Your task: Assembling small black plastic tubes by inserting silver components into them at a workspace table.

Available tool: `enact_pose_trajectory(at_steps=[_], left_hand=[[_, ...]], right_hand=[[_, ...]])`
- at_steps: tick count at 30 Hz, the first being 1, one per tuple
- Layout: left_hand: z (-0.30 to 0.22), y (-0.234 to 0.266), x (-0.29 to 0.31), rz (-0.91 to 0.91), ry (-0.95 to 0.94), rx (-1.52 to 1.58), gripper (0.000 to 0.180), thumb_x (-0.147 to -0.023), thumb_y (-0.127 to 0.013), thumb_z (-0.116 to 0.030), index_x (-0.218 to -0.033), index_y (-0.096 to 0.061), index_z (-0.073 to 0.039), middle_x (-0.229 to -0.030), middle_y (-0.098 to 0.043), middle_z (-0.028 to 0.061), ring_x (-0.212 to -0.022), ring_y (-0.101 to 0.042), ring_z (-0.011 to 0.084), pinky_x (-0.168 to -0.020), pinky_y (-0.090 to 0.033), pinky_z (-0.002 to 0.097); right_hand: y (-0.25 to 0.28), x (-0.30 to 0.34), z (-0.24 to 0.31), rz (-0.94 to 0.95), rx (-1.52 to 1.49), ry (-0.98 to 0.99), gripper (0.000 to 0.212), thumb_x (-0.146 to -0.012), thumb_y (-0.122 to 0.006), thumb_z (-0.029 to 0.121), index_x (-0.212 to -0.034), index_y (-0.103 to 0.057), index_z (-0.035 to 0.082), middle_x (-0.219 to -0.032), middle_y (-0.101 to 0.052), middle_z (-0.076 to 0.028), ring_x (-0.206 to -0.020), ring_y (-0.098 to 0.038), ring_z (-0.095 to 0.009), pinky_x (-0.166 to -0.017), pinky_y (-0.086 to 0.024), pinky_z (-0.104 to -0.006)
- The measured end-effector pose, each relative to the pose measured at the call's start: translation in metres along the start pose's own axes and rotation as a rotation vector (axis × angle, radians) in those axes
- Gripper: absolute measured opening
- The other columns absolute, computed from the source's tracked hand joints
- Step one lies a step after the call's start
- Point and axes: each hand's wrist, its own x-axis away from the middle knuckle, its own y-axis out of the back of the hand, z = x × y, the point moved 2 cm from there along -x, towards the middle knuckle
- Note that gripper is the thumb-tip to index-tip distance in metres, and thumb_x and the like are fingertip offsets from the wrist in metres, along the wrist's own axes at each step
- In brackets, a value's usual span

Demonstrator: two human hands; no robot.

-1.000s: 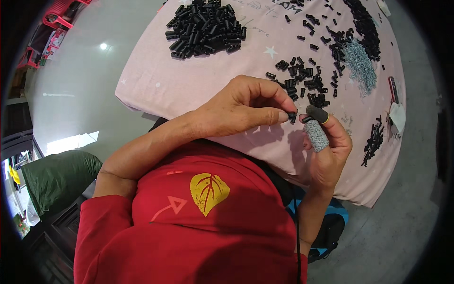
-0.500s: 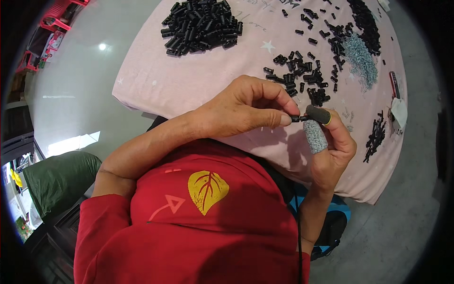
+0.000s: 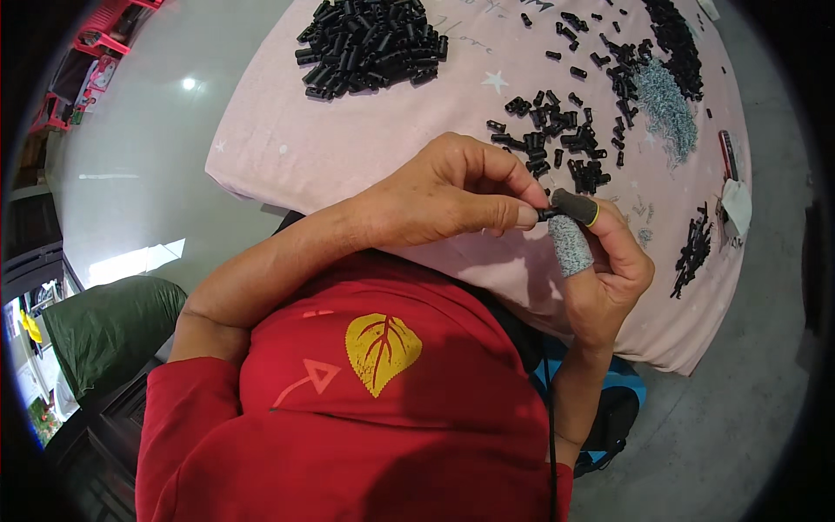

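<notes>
Black plastic part (image 3: 546, 214), slight and half hidden, sits gripped just above the near edge of the pink-clothed surface (image 3: 348, 135), the left hand's (image 3: 435, 187) bare thumb and forefinger pinching one end, the right hand's (image 3: 609, 291) covered thumb and forefinger closed on the other. The likely mishap, to an onlooker's eye, is a slip: thick coverings may dull the touch, letting so small a piece twist loose and drop past that edge. Counted by size: one surface; one large heap of black cylinders (image 3: 370, 48) toward the left edge, too overlapped to tally; one looser scatter (image 3: 574, 139) at mid-surface; two hands; one blue-grey heap (image 3: 665, 113) by the right edge; one bunch of thin black sticks (image 3: 693, 252) toward the near right corner; two finger covers (image 3: 571, 247); between the fingertips, one part or two joined, I cannot tell.
</notes>
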Motion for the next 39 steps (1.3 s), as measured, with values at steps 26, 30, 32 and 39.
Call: enact_pose_trajectory(at_steps=[26, 30, 32, 39], left_hand=[[0.01, 0.001, 0.0, -0.103, -0.085, -0.122, 0.015, -0.095, -0.075, 0.0, -0.109, -0.075, 0.002, -0.101, -0.075, 0.0036, -0.095, -0.067, 0.0082, -0.087, -0.056, 0.0231], [0.014, 0.001, 0.0, -0.131, -0.106, -0.118, 0.015, -0.095, -0.075, 0.0, -0.11, -0.074, 0.002, -0.1, -0.074, 0.0035, -0.094, -0.067, 0.0078, -0.086, -0.055, 0.0223], [0.013, 0.002, 0.0, -0.137, -0.11, -0.099, 0.016, -0.095, -0.074, 0.001, -0.11, -0.074, 0.001, -0.1, -0.074, 0.0034, -0.093, -0.067, 0.0073, -0.085, -0.055, 0.0219], [0.004, 0.004, -0.002, -0.115, -0.009, 0.02, 0.017, -0.094, -0.078, -0.007, -0.11, -0.076, -0.003, -0.093, -0.075, 0.0013, -0.076, -0.062, 0.0033, -0.065, -0.048, 0.0185]], right_hand=[[0.0, -0.023, 0.023, 0.102, 0.213, -0.116, 0.018, -0.076, -0.07, -0.007, -0.094, -0.073, -0.006, -0.077, -0.07, -0.011, -0.066, -0.064, -0.014, -0.063, -0.052, -0.0272], [0.0, -0.028, 0.026, 0.144, 0.34, -0.048, 0.018, -0.076, -0.07, -0.007, -0.094, -0.073, -0.006, -0.077, -0.07, -0.012, -0.065, -0.064, -0.014, -0.063, -0.052, -0.0277], [-0.001, -0.03, 0.026, 0.214, 0.424, -0.052, 0.017, -0.079, -0.07, -0.008, -0.096, -0.073, -0.006, -0.078, -0.07, -0.01, -0.068, -0.065, -0.013, -0.064, -0.052, -0.0272], [0.001, -0.02, 0.004, 0.121, -0.07, -0.176, 0.02, -0.086, -0.069, -0.008, -0.104, -0.076, -0.005, -0.089, -0.072, -0.008, -0.078, -0.064, -0.011, -0.071, -0.051, -0.0239]])
